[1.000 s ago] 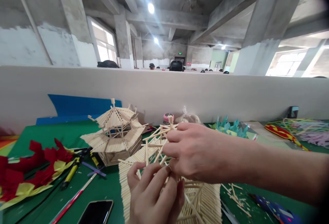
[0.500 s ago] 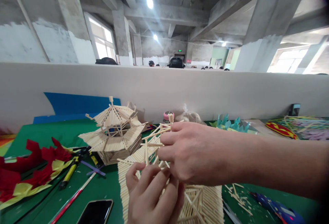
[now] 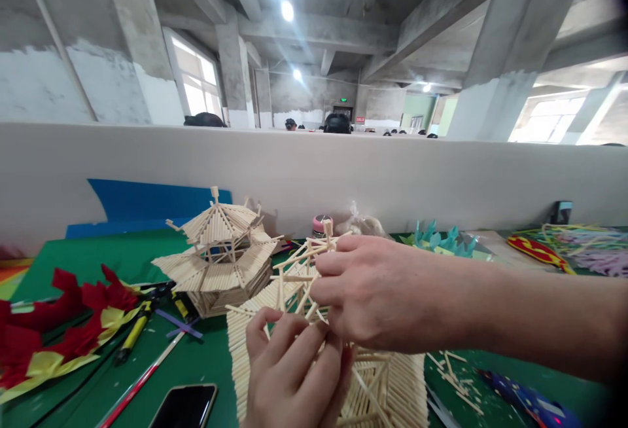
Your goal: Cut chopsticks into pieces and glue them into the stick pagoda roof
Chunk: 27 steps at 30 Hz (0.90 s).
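Note:
A wooden stick model with a slatted roof and an open stick frame on top stands in front of me at the centre. My left hand is at its near side, fingers curled together against the frame. From the right, my right hand reaches across, its fingers bent down onto the upper frame. The fingertips of both hands meet near the frame's middle, and what they pinch is hidden. Left of them stands a similar stick pavilion with a tiered roof.
A phone, a red-and-white rod and red and yellow paper lie left. At right are stick scraps, scissors and a blue glue gun. A white partition rises behind.
My right hand has shifted very slightly right over the frame. My left hand stays almost in place, and the view has tilted a little.

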Tool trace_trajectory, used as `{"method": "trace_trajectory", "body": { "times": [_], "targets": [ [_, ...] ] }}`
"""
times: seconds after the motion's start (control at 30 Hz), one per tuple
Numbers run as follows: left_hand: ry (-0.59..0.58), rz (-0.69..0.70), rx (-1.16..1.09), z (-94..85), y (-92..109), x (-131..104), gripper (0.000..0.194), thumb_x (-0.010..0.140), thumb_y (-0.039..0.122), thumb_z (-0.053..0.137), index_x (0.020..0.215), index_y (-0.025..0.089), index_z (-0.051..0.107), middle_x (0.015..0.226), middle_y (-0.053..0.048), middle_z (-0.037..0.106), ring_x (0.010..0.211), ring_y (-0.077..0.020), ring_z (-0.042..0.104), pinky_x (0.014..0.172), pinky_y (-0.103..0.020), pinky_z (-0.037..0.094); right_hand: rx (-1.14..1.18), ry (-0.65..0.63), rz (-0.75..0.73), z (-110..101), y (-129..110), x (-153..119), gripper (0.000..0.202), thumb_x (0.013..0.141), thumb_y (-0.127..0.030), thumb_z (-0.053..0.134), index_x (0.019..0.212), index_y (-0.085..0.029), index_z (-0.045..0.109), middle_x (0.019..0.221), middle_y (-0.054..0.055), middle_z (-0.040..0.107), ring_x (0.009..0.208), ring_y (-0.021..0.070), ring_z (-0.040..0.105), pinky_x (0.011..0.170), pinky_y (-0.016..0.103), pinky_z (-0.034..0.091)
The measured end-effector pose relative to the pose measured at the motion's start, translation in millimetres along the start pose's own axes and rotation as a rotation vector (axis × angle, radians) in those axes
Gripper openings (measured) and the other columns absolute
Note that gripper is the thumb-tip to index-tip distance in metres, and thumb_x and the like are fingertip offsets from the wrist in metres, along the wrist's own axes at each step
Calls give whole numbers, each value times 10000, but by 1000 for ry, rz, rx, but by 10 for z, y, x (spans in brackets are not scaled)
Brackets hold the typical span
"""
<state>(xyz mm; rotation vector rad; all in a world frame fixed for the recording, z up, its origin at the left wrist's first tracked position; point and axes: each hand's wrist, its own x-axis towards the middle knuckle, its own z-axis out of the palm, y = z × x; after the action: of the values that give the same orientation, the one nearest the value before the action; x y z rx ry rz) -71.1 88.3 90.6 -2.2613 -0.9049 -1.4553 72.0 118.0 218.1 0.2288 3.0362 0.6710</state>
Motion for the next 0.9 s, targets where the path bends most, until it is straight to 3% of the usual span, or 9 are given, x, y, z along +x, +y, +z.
{"method": "trace_trajectory", "body": {
  "times": [0.07,0.17,0.27,0.37,0.53,0.9],
  "targets": [
    [18,0,-5,-1,-5,1,120,647,73,642,728,159,617,649,-28,651,617,-160,479,662,-393,323,-10,8,59,-38,-17,-78,193,825,-170,474,668,-194,584,767,1,550,742,165,410,607,332,278],
    [17,11,-14,-1,-11,15,149,643,78,650,759,166,617,685,-14,668,617,-155,490,669,-385,318,23,55,278,-40,-91,-235,130,819,-159,472,725,-203,549,772,-11,536,711,139,408,627,306,294],
    [29,10,-7,2,-10,27,124,650,93,646,739,170,610,651,4,658,595,-147,483,668,-379,313,119,158,495,83,-213,-378,148,813,-185,459,672,-196,502,737,-12,515,667,123,406,592,284,297],
    [49,8,2,10,-7,22,84,666,110,633,719,168,605,629,4,648,581,-144,482,665,-378,313,229,182,605,270,-330,-456,146,812,-231,456,685,-201,521,709,-8,506,647,126,408,554,279,288],
    [52,19,20,5,-5,0,88,675,120,632,739,176,611,632,2,652,584,-146,496,673,-376,325,343,224,654,440,-426,-469,87,788,-267,503,761,-207,560,760,1,512,699,137,419,589,281,310],
    [4,88,33,-81,-48,46,112,682,175,650,793,171,633,713,-19,683,731,-194,540,760,-405,334,390,311,617,480,-431,-418,205,776,-415,525,783,-219,585,725,-7,527,697,140,419,649,301,305]
  ]
}}
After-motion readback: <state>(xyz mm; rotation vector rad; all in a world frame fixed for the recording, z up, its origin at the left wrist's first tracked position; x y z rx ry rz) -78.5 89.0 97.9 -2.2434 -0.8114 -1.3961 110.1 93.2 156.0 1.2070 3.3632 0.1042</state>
